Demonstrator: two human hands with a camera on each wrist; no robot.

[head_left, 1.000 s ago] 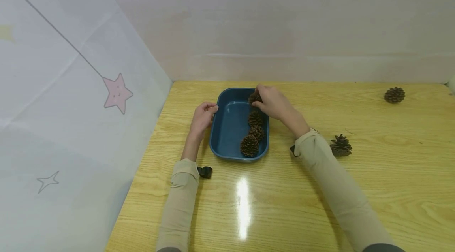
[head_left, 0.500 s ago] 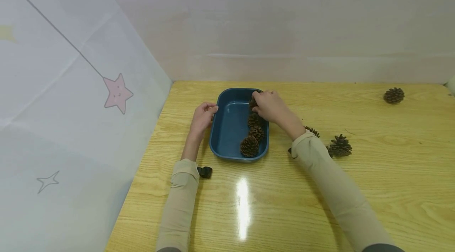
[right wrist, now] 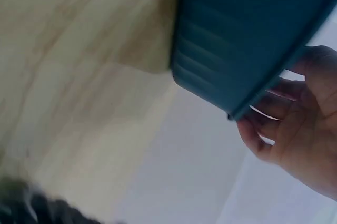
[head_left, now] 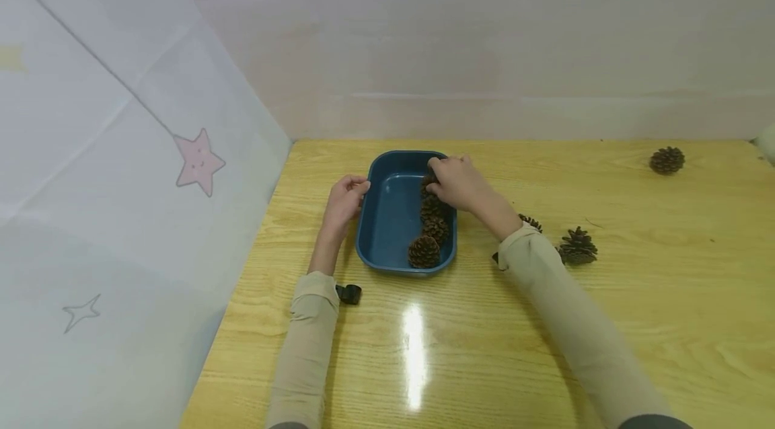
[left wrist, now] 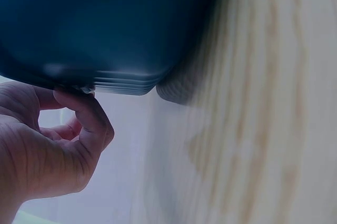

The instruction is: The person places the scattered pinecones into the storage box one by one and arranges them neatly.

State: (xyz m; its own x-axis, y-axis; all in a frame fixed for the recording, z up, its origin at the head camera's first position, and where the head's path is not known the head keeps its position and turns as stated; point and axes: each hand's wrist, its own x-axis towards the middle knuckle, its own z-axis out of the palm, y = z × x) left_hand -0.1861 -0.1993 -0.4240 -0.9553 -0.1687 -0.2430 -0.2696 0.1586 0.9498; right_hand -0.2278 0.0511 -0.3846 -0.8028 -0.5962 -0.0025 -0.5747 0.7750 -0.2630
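A deep blue rectangular tray (head_left: 390, 227) stands on the table. My left hand (head_left: 342, 204) pinches its left rim between thumb and fingers, and the left wrist view shows the bent fingers (left wrist: 87, 110) against that rim. Reaching over the right rim, my right hand (head_left: 461, 183) grips a pine cone (head_left: 428, 186) at the far end of a row inside. More pine cones lie toward me along the right wall: one (head_left: 430, 208) just below it, another (head_left: 435, 229), and the nearest (head_left: 423, 252). In the right wrist view, the tray wall (right wrist: 237, 34) hides my fingertips and the cone.
On the wooden table (head_left: 666, 321), one pine cone (head_left: 667, 160) lies far right. A second pine cone (head_left: 578, 246) sits right of my right sleeve, and another (head_left: 531, 222) is partly hidden behind that wrist. A white wall sheet (head_left: 484, 46) borders the table's back edge.
My right hand has shifted slightly toward me along the tray's right side, with the gripped pine cone. A pine cone behind my right wrist shows more now. My left hand stays on the rim.
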